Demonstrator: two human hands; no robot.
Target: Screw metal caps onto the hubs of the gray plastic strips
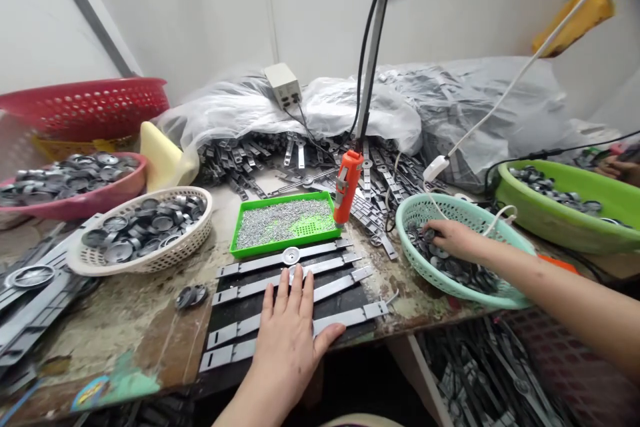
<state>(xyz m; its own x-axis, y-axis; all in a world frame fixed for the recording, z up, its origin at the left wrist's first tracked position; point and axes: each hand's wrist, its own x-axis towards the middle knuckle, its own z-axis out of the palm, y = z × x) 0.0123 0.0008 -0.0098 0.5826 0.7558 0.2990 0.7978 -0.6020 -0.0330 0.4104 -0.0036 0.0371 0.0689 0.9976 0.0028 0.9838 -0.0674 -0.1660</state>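
Left hand [289, 335] lay nearest the camera, palm down, fingers spread and clasping nothing, above 4 grey strips [335, 287] set side by side on a black board [240, 311]. Its fingertips partly covered a round piece on the 2nd strip from the far side; the farthest strip carried a round piece [291, 255] in plain view. Contact of the palm with the strips could not be told.

Clock positions below were taken from the left hand.

2 o'clock: mint basket [480, 295], holding small round parts [467, 272]. Right hand [453, 240] reached into it, fingers bent down among the parts; whether it had gripped any could not be told.

12 o'clock: green tray [320, 236] of tiny silvery pieces, just beyond the farthest strip.

1 o'clock: orange tool [349, 187], upright, at the tray's near right corner.

10 o'clock: 2 loose round parts [190, 297] on the worn tabletop [145, 320]; farther along, white basket [150, 259] heaped with larger round parts.
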